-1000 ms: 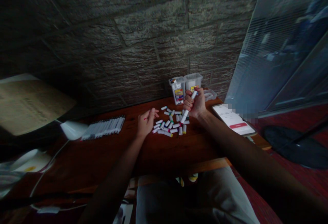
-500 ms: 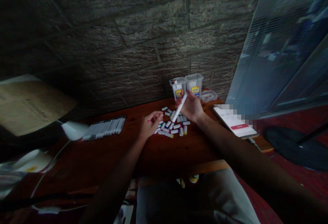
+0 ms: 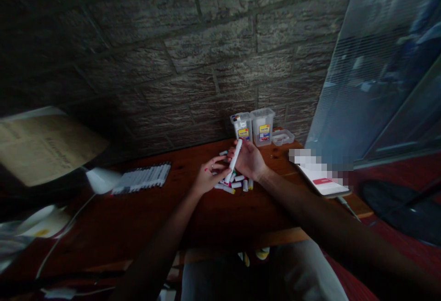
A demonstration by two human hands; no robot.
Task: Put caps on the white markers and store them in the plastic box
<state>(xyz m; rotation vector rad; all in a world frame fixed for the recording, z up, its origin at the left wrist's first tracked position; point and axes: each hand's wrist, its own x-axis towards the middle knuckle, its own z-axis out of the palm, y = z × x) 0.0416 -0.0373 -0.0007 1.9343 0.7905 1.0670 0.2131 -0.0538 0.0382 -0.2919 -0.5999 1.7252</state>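
Note:
A white marker (image 3: 235, 156) with a reddish upper end is held tilted above a pile of short marker caps (image 3: 237, 184). My right hand (image 3: 253, 159) has its fingers closed round the marker's upper part, palm partly up. At the marker's lower part, my left hand (image 3: 208, 174) meets it with thumb and fingers, closed on it from the left side. The contact of its fingertips is partly hidden behind the marker. White caps with coloured ends, some yellow and purple, lie on the table just beneath both hands.
Two clear plastic tubs (image 3: 263, 128) with yellow labels stand by the stone wall, a clear lid (image 3: 283, 137) beside them. A row of markers (image 3: 143, 177) lies left on the wooden table (image 3: 206, 218). A phone (image 3: 322, 177) with a cable lies right. A paper bag (image 3: 51, 144) hangs left.
The marker has come down and left in my right hand, tilting more upright. My left hand has moved right and now touches its lower part. The view has shifted slightly.

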